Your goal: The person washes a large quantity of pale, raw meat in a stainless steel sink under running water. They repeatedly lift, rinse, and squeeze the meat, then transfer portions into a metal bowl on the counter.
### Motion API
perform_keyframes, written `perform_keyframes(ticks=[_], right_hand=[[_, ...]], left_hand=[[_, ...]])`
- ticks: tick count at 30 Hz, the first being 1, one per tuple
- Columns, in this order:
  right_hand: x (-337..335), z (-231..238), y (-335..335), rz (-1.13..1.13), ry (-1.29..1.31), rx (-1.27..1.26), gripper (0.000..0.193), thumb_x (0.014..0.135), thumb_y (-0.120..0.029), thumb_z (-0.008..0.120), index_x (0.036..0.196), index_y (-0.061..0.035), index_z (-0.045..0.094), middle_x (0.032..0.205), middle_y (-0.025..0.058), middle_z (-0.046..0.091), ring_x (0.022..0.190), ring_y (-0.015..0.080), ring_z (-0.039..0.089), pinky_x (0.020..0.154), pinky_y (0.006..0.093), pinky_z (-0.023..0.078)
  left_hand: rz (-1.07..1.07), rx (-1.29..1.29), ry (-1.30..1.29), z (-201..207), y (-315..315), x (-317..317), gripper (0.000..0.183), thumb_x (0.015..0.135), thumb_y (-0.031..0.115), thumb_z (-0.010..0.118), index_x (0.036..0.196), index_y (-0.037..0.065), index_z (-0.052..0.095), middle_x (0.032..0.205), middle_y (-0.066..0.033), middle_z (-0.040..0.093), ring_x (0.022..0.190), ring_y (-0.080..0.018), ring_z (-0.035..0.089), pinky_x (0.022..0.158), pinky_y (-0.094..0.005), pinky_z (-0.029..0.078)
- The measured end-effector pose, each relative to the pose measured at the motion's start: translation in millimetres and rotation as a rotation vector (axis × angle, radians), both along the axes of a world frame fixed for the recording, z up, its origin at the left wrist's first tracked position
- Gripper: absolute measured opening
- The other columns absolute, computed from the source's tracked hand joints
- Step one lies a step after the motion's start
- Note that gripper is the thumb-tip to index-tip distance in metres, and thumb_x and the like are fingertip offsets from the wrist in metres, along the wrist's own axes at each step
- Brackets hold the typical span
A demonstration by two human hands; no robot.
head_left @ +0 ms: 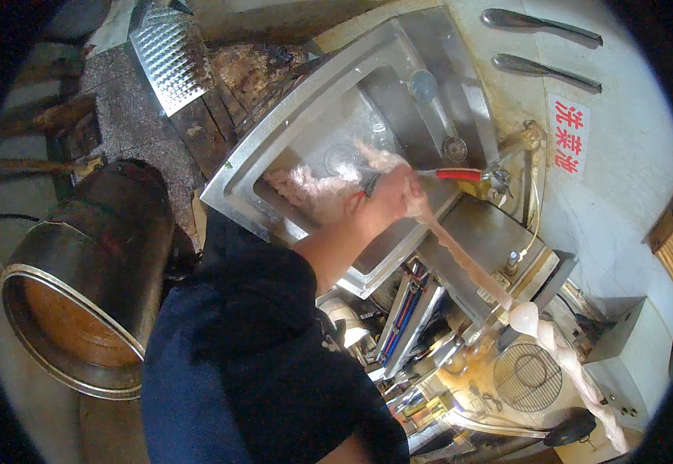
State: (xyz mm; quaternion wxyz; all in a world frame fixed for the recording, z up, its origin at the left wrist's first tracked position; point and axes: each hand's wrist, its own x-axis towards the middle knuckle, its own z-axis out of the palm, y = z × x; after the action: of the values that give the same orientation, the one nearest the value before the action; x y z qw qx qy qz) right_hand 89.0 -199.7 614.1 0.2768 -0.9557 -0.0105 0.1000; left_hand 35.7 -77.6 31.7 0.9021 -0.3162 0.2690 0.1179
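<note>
My left hand (400, 193) is closed at the right side of a steel sink (228, 174), with a red band at the wrist. From it a long, pale pink intestine (464, 259) stretches down to the right, past the sink's edge. A rounded bulge (524, 317) shows partway along, and beyond it the length looks twisted. A tap with a red section (459, 175) points at the hand; whether the intestine sits over its spout, I cannot tell. More pale pink, wet pieces (309, 193) lie in the basin. Below, some bare skin of my right arm shows; its hand is out of sight.
At the left stands a large dark pot (97, 224). A perforated metal sheet (168, 66) lies beyond it. Two long metal tools (545, 71) and a sign with red writing (568, 138) are on the wall. A round wire grill (528, 377) is at lower right.
</note>
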Motion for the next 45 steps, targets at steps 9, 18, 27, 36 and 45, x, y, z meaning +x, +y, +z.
perform_keyframes(ticks=[9, 18, 27, 36, 45], right_hand=[[0, -5, -14, -0.043, 0.02, -0.024, 0.035, 0.097, -0.031, 0.062, 0.118, -0.006, 0.05, 0.104, 0.0044, 0.056, 0.092, 0.0185, 0.058, 0.081, 0.034, 0.05], [8, -9, -48, -0.077, 0.037, 0.019, 0.042, 0.097, -0.032, 0.063, 0.126, -0.0042, 0.052, 0.11, 0.0053, 0.06, 0.097, 0.019, 0.061, 0.083, 0.0336, 0.052], [16, -46, -112, -0.126, -0.044, 0.186, 0.049, 0.098, -0.033, 0.064, 0.134, -0.0024, 0.054, 0.117, 0.0062, 0.064, 0.102, 0.0195, 0.064, 0.085, 0.0333, 0.054], [-108, -412, -2, 0.142, 0.766, 0.829, 0.037, 0.09, -0.004, 0.067, 0.127, -0.0026, 0.06, 0.12, 0.0078, 0.068, 0.115, 0.0237, 0.064, 0.097, 0.0401, 0.053], [-99, -698, -22, 0.423, 0.348, -0.527, 0.045, 0.093, -0.024, 0.067, 0.128, 0.002, 0.059, 0.129, 0.0227, 0.06, 0.125, 0.0344, 0.059, 0.106, 0.0435, 0.048]], left_hand=[[-0.304, 0.349, 0.099, 21, -52, -25, 0.009, 0.094, 0.011, 0.063, 0.099, 0.003, 0.062, 0.075, -0.0069, 0.051, 0.066, -0.0226, 0.053, 0.065, -0.0379, 0.049], [-0.423, 1.525, 0.307, -64, -22, -71, 0.011, 0.095, 0.011, 0.06, 0.09, 0.004, 0.067, 0.084, -0.0115, 0.066, 0.071, -0.0282, 0.065, 0.065, -0.0439, 0.053], [-1.023, 2.164, 0.367, -177, 137, -41, 0.041, 0.085, 0.033, 0.071, 0.106, -0.002, 0.071, 0.109, -0.0228, 0.071, 0.105, -0.0397, 0.069, 0.092, -0.0463, 0.055], [-0.942, 2.844, 0.586, -124, 162, -17, 0.034, 0.088, 0.02, 0.059, 0.114, 0.001, 0.068, 0.111, -0.0275, 0.07, 0.109, -0.0471, 0.066, 0.095, -0.052, 0.053], [-1.156, 3.289, -0.577, -180, 74, -70, 0.048, 0.094, 0.023, 0.064, 0.14, 0.012, 0.059, 0.136, -0.0156, 0.064, 0.129, -0.0383, 0.057, 0.107, -0.0546, 0.044]])
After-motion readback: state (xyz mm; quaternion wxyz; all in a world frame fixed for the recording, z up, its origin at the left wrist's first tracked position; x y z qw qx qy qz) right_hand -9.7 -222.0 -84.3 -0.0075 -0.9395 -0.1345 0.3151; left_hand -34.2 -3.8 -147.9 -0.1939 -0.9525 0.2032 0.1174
